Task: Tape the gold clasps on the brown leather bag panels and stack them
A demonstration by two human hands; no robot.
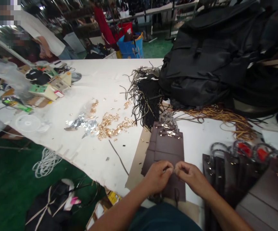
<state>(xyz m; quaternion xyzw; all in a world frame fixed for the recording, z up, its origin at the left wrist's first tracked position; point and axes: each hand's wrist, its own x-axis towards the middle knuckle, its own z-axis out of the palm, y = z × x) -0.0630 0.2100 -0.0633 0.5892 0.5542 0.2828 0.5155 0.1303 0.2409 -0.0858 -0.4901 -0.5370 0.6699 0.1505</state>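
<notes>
A flat dark brown leather bag panel lies in front of me, with gold-coloured metal fittings and a wrapped handle at its far end. Above its near half, my left hand and my right hand meet almost fingertip to fingertip. Both are closed in a pinch. Whatever sits between the fingertips is too small to make out. Close to my body, a narrow dark strap or tab shows on the leather. Part of the panel is hidden under my hands.
Small gold metal pieces and silver pieces are scattered left on the white table. Black cords hang beside a pile of black bags. Several brown bags stand at my right. A person stands far left.
</notes>
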